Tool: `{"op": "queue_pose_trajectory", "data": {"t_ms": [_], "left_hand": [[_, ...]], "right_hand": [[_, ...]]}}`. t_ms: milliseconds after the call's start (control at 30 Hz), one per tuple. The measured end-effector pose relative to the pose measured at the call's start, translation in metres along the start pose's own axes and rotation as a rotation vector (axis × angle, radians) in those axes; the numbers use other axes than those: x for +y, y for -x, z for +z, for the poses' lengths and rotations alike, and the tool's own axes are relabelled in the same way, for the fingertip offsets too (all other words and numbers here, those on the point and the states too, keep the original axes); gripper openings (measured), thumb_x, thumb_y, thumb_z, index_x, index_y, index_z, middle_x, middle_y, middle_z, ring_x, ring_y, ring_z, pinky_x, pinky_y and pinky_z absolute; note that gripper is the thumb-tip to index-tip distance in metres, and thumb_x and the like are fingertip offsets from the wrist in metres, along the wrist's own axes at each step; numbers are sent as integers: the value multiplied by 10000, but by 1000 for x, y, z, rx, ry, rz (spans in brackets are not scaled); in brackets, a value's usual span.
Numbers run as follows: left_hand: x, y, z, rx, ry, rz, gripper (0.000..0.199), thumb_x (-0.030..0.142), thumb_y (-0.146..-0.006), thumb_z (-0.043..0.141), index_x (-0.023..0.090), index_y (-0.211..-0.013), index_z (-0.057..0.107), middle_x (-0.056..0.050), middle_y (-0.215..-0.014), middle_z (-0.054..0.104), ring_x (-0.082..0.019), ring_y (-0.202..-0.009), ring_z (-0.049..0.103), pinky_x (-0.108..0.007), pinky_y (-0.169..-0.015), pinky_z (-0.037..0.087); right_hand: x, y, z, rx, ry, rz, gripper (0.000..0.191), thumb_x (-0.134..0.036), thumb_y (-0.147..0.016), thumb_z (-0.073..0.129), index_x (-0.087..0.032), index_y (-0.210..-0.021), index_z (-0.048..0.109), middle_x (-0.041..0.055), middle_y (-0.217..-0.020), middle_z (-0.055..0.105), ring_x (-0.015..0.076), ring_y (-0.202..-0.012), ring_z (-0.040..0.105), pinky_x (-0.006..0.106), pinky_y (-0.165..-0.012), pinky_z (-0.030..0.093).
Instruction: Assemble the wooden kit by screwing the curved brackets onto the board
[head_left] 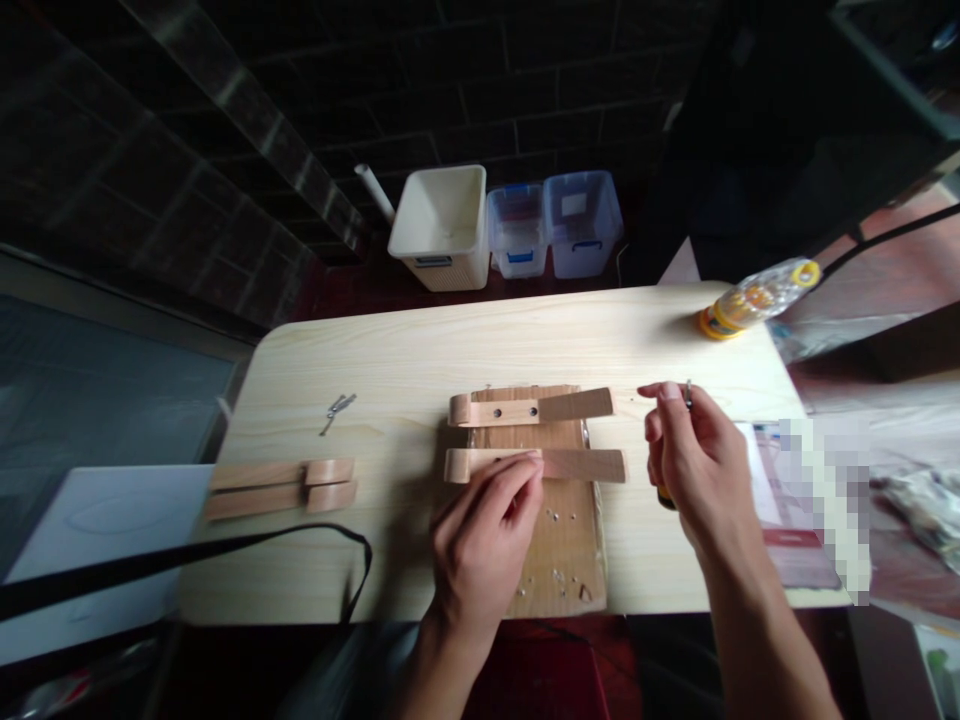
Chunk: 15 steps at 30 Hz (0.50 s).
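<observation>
Pinching fingertips over wood, a screwdriver in the other hand

The left hand (480,535) has its thumb and fingertips drawn together at the top face of the near wooden piece (585,466); whether they grip anything small, I cannot tell. The right hand (694,465) is raised to the right, its forefinger partly extended and its other fingers curled around what looks like a screwdriver (665,497), metal tip above the fist and dark-and-orange handle below.

The near wooden piece lies across a cardboard slab (566,550), both ends reaching past its sides. Just beyond it, roughly parallel, lies the far wooden piece (577,405), with two dark round spots along its pale middle. Small holes or specks mark the cardboard nearer the person.

On the pale wood-grain table (375,350), a small heap of screws (339,408) sits to the left, beyond two more wooden pieces (262,488) laid side by side. A black strap (225,545) crosses the near left. At the right are a clear plastic bottle (757,297) with yellow ends and a printed sheet (795,540).

Past the table stand a cream bin (442,215) and two translucent tubs (517,230) against a dark block wall (525,90). The sheet's lettering is too blurred to read.
</observation>
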<state>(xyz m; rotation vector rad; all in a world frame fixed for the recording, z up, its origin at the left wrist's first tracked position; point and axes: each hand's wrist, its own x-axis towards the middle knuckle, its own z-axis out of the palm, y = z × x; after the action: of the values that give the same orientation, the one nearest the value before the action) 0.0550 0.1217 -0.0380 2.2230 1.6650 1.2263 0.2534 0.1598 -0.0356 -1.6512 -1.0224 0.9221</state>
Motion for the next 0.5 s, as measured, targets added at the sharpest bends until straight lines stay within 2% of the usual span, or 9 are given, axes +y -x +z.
{"op": "queue_pose_trajectory", "data": {"t_ms": [333,500], "left_hand": [[0,0,1,14,29,-7,183,71,-843,725,200,-974,729,-33,-983,796,-154,-884,764,-266,-840,654],[1,-1,1,22,27,-7,202,52,-831,734,200,-969,728,-26,-974,797,-146,-877,763,-260,-846,651]], "right_hand": [[-4,0,3,-26,6,-13,529,-687,-900,541,-193,-1031,677,-26,-612,552,85,-414,415,224,-368,296],[-12,3,-2,-111,24,-23,453,-624,-896,608,-204,-1049,687,-37,-607,528,95,-448,426,228,-390,320]]}}
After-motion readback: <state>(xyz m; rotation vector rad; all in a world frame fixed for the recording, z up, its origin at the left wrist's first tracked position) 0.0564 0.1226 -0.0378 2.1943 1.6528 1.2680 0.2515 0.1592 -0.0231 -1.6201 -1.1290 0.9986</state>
